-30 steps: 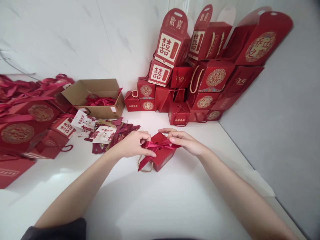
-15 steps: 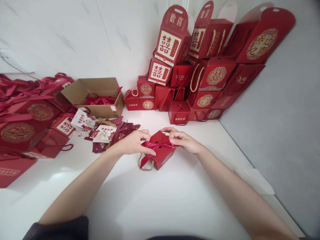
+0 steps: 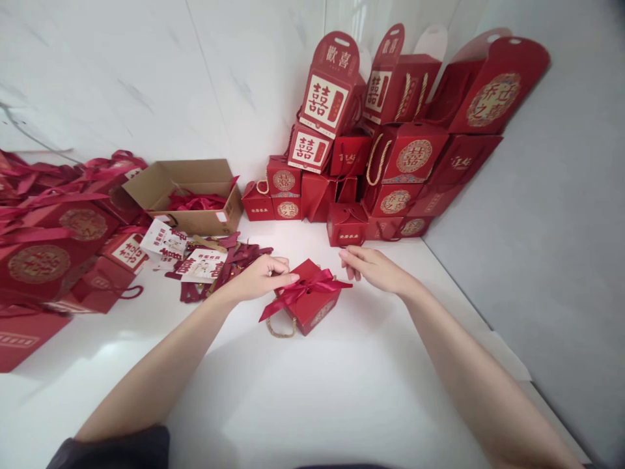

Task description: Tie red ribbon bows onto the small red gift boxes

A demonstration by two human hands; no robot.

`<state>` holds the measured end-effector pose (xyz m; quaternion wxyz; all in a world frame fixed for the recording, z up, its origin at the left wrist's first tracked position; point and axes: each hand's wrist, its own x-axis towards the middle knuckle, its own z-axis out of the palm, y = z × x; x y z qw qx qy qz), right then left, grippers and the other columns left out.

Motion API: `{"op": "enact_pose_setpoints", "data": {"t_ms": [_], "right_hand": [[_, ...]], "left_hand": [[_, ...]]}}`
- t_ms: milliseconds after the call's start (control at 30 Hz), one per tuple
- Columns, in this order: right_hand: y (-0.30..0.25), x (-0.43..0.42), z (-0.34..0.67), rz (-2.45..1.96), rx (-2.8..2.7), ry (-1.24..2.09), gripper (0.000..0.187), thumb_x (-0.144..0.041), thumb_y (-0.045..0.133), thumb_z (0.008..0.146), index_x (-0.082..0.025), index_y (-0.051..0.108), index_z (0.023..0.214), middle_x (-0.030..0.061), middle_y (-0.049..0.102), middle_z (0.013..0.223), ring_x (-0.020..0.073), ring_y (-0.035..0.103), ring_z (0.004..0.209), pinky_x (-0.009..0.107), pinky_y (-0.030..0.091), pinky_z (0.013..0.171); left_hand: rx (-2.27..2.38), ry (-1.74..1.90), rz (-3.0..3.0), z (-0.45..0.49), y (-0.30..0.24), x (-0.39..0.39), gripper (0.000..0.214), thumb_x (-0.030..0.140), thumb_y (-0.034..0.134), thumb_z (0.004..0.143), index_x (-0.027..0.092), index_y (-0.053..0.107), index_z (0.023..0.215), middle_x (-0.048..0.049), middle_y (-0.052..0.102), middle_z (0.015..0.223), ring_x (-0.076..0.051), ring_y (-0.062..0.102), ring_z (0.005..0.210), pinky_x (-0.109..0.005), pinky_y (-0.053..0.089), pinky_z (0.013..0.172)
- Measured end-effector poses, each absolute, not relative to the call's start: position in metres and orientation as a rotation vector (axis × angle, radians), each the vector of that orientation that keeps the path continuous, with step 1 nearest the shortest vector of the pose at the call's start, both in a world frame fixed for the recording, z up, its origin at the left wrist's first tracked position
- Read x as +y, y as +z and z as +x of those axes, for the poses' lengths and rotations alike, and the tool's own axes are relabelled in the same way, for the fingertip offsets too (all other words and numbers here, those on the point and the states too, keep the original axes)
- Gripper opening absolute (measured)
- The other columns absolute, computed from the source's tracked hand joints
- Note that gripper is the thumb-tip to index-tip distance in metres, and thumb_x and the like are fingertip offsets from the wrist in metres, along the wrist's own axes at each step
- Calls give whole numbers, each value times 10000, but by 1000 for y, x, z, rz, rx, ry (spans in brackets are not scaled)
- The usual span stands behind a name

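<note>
Across white tabletop, touching light, stiff red card box at 9 o'clock with left hand, grip unclear; holding right hand open, off box, at 2 o'clock; favouring side walls for grip.

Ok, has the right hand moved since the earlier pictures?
Yes: the right hand has let go of the satin ribbon and moved right, now clear of the red gift box.

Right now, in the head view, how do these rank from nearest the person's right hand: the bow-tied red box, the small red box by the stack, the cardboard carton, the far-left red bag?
From the right hand:
1. Too close to call: Bow-tied red box, to its left, and small red box, straight ahead.
2. Cardboard carton, farther left, by the wall.
3. Red bag, far left.
</note>
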<state>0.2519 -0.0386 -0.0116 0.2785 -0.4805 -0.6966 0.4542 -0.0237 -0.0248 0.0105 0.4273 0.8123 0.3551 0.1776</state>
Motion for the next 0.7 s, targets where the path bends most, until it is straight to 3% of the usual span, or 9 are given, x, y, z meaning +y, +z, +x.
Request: {"op": "enact_pose_setpoints", "data": {"t_ms": [167,267,367,533,700], "right_hand": [[-1,-46,253,-1109,-1885,1567,371,-549,559,845,-196,494,940,-4,621,683,131,569,615,248,397,582],[0,-49,248,-1030,-1852,1593,364,-512,633,806,-203,493,937,-45,555,631,92,479,547,214,348,522],[-1,-50,245,-1183,-1781,1693,402,-593,563,819,-207,474,885,-27,596,652,65,419,434,198,271,421],[-4,-50,243,-1334,-1699,1945,503,-705,436,823,-206,457,885,50,685,698,70,442,336,191,163,338],[-7,-50,238,-1101,-1624,2005,422,-590,603,790,-200,465,873,-40,580,578,40,384,334,176,130,334]], "left_hand": [[924,476,2057,-22,7,-25,459,401,541,852,141,458,483,32,356,595,-78,360,547,-257,346,619],[953,493,2074,-22,5,-26,455,396,546,847,142,459,479,29,371,594,-79,359,541,-258,344,608],[956,520,2086,-21,3,-27,452,385,537,850,145,439,480,27,378,602,-86,374,556,-257,333,600],[920,486,2062,-21,4,-25,446,392,553,843,145,408,501,31,367,614,-83,362,569,-255,327,607],[917,414,1940,-24,8,-24,437,424,572,823,137,452,516,26,404,620,-67,351,541,-236,320,547]]}}
